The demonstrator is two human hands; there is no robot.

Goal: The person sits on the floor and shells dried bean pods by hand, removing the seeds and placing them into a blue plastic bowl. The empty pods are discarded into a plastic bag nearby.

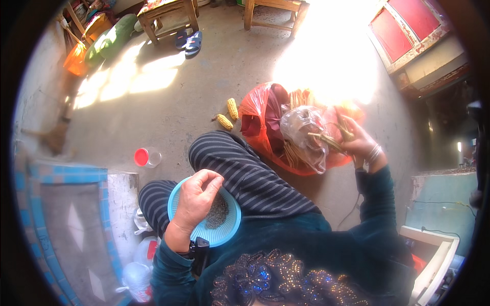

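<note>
My left hand [197, 197] is above a light blue plastic basket [236, 220] on my lap, thumb and fingertips pinched together; whether something small is between them I cannot tell. Small dark grains or seeds [218, 212] lie in the basket. On the right, my right hand [358, 139] holds dry, pale green-brown plant stalks or pods [327, 140] over an open red plastic bag [254, 101]. In that bag are a crumpled clear plastic bag [302, 124], dark red material and dry, light brown flat pieces [294, 155].
Two corn cobs [232, 108] lie on the floor beside the red bag. A clear jar with a red lid [147, 157] lies farther left. Blue slippers [193, 44], wooden stools [168, 17] and large green gourds or melons [118, 36] are farther away. A tiled ledge [72, 179] is at left.
</note>
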